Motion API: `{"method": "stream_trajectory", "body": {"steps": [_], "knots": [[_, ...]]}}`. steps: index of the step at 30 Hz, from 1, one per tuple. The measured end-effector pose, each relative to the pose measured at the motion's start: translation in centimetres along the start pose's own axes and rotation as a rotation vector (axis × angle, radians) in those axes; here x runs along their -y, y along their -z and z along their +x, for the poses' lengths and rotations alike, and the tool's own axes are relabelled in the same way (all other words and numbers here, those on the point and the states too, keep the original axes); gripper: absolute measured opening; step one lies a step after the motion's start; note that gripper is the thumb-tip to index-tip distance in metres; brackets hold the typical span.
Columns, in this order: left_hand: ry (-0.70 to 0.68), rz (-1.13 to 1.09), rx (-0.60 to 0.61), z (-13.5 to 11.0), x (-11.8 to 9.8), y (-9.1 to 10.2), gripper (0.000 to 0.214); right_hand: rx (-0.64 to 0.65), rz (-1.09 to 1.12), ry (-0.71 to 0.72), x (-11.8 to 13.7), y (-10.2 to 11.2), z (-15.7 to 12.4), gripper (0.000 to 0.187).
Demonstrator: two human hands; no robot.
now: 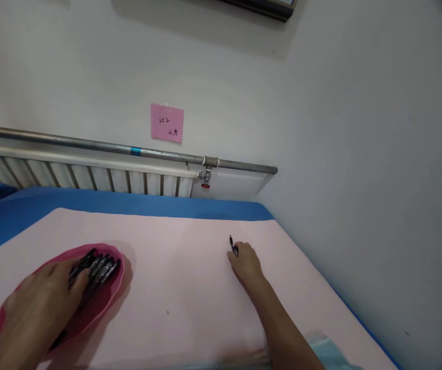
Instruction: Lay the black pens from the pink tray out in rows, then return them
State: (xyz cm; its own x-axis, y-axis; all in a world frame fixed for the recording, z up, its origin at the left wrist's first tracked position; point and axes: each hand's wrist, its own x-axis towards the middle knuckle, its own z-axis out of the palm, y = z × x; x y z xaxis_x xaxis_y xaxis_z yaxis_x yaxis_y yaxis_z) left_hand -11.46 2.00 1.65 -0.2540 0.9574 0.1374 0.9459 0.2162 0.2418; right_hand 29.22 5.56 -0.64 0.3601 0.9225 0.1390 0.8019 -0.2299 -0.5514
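White wall (228, 97), pink bench (178, 272). Near the far right corner, the right hand (246, 262) pinches one pen (231, 240) — if loose, it might roll. Toward the left edge, the left hand (45, 298) grips black pens (98, 268) in a pink bowl (107, 297) — a bump could tip it.

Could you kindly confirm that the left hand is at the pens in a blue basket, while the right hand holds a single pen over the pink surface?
Not quite: the head view shows that the basket is pink, not blue. The left hand is indeed at the pens in it, and the right hand holds a single pen over the pink surface.
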Motion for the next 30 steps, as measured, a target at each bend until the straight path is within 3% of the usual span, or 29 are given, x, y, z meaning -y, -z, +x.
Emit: {"method": "stream_trajectory", "body": {"steps": [4, 8, 10, 15, 18, 20, 22, 25, 30], "knots": [[-0.228, -0.028, -0.090, -2.2, -3.9, 0.7, 0.041, 0.099, 0.002, 0.001, 1.1, 0.3, -0.7, 0.020], [-0.351, -0.356, -0.091, -4.3, -6.6, -0.5, 0.031, 0.176, 0.099, 0.016, 2.5, 0.0, -1.6, 0.021], [-0.285, -0.592, 0.022, -5.3, -7.7, -1.3, 0.029, 0.238, 0.187, 0.025, 3.4, -0.7, -2.3, 0.020], [0.034, -1.176, 0.532, -6.9, -10.0, -2.5, 0.037, 0.486, 0.465, 0.038, 6.8, -2.5, -5.6, 0.019], [0.238, -1.453, 0.710, -7.1, -10.8, -2.9, 0.038, 0.678, 0.692, 0.055, 9.1, -2.9, -8.1, 0.020], [0.291, -1.568, 0.810, -7.3, -11.1, -3.0, 0.037, 0.737, 0.763, 0.093, 10.4, -2.7, -9.5, 0.021], [0.286, -1.622, 0.855, -7.4, -11.2, -3.1, 0.035, 0.790, 0.802, 0.089, 11.1, -2.4, -10.6, 0.023], [0.303, -1.623, 0.831, -7.4, -11.3, -3.0, 0.033, 0.848, 0.840, 0.076, 11.5, -2.1, -11.0, 0.025], [0.260, -1.535, 0.822, -7.4, -11.4, -2.5, 0.039, 0.632, 0.934, 0.008, 10.6, -2.3, -9.3, 0.016]]}}
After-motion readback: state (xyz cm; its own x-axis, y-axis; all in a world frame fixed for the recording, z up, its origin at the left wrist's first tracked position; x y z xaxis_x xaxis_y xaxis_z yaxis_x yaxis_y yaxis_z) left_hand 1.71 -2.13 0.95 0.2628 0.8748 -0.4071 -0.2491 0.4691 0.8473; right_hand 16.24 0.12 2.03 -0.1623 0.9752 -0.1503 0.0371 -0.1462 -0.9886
